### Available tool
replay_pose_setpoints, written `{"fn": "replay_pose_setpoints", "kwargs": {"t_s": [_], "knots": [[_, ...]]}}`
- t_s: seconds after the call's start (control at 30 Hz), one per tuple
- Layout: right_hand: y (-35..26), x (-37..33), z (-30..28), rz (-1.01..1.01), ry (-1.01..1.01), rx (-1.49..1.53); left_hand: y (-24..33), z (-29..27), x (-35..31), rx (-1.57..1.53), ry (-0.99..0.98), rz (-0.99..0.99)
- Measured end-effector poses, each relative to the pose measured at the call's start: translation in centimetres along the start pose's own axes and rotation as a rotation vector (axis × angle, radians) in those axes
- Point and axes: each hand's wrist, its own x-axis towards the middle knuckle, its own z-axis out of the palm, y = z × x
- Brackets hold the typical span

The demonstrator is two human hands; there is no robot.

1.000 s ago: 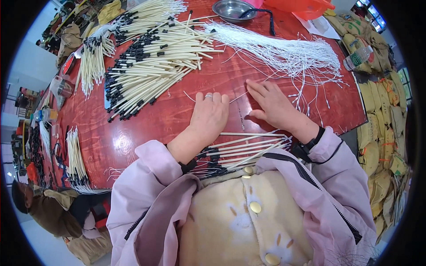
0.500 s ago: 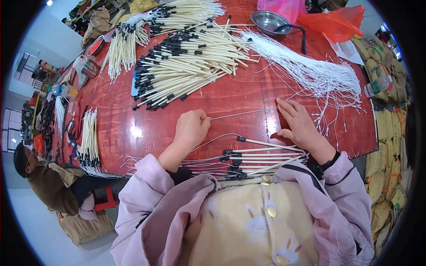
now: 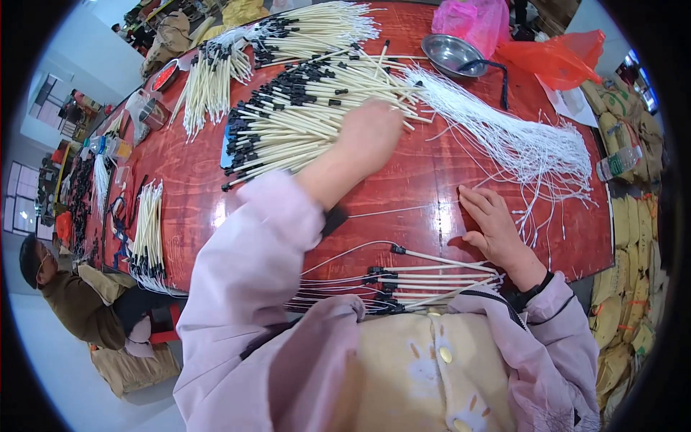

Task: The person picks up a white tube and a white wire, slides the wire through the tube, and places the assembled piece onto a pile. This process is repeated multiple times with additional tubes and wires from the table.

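My left hand (image 3: 371,137) is over the right part of a pile of cream rods (image 3: 288,137) with black plastic end pieces. Motion blur and its own back hide the fingers, so I cannot tell what they grip. My right hand (image 3: 495,227) lies on the red table with its fingers stretched out and its thumb apart. A single white cord (image 3: 396,212) runs across the tabletop toward its fingertips. Below, close to my body, several rods (image 3: 435,276) lie side by side, black ends to the left, with thin white cords trailing left from them.
A large bundle of white cords (image 3: 511,144) spreads at the right. Behind it are a metal bowl (image 3: 450,54), a pink bag (image 3: 471,25) and a red bag (image 3: 558,57). More rods (image 3: 147,230) lie at the left. A person (image 3: 72,295) sits beyond the left edge.
My left hand has left the near end of the cord and moved up and right to the rod pile. The cord stays on the table. My right hand is nearly still.
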Motion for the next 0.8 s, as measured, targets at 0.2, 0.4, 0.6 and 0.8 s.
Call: {"fn": "replay_pose_setpoints", "kwargs": {"t_s": [0.2,0.4,0.6,0.8], "knots": [[0.3,-0.1,0.2,0.018,0.014,0.016,-0.1,9.1,7.7,0.024,-0.029,0.051],[0.2,0.0,0.6,0.015,0.082,0.060,0.4,10.3,7.9,0.180,0.037,0.175],[0.2,-0.2,0.7,0.055,0.078,0.082,3.5,5.4,7.3,0.009,0.057,0.206],[-0.1,0.3,0.9,-0.032,0.063,0.070,5.8,-1.3,-2.6,-0.188,0.162,0.150]]}}
